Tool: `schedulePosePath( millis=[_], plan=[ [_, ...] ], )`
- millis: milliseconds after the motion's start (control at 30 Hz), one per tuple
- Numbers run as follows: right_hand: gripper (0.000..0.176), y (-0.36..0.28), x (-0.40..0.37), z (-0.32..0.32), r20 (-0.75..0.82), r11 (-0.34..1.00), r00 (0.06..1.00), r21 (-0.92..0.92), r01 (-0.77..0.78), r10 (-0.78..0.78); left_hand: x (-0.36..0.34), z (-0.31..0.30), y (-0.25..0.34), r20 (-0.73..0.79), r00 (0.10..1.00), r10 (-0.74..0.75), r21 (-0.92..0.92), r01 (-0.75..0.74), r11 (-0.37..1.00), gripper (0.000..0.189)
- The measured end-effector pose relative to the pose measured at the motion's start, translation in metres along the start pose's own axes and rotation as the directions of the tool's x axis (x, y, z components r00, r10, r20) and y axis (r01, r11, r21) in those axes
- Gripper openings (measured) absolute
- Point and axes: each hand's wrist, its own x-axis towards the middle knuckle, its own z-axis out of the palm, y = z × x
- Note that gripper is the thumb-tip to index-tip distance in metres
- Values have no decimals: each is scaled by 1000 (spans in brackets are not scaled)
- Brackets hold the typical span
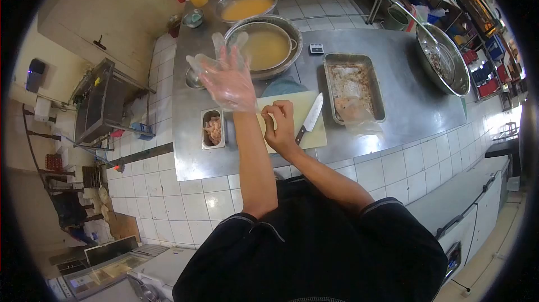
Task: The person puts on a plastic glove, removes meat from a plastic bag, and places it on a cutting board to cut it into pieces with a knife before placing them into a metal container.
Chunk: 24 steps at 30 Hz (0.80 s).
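My left hand [229, 80] wears a clear plastic glove [238, 97] and is raised over the table with its fingers spread. Beside that wrist, my bare right hand [281, 128] has its fingers curled in a pinch at the glove's cuff. Under the hands lies a pale cutting board [317, 136]. A knife [310, 116] with a dark handle rests on the board, right of my right hand. Left of my forearm stands a small steel container [213, 143] with raw meat pieces [213, 129] in it.
Behind the board, a large metal bowl [297, 49] holds a pot of cloudy liquid; another bowl [247, 7] stands farther back. A digital scale [316, 48], a steel tray [379, 100] with residue and clear plastic, and a big metal basin [457, 80] are on the right.
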Motion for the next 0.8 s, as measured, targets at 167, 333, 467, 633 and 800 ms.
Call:
schedulePosePath(
  millis=[167,333,467,633,800],
  plan=[
    [12,9,5,9,29,999,999,7,41,-41,8,30,5,-204,978,30,-32,-37,999,90],
    [21,-21,31,-5,6,999,1000,38,-1,0,33,-15,-3,-115,991,66,96,-55,994,92],
    [27,-49,62,-6,27,963,985,-205,173,-171,18,2,-11,-66,978,197,460,-145,876,90],
    [30,-29,72,-1,112,860,916,-317,400,-384,19,-13,-21,-38,995,88,582,-50,812,90],
    [29,-25,61,5,170,878,904,-224,423,-392,21,-23,-20,-58,998,-34,578,61,814,89]
  ],
)
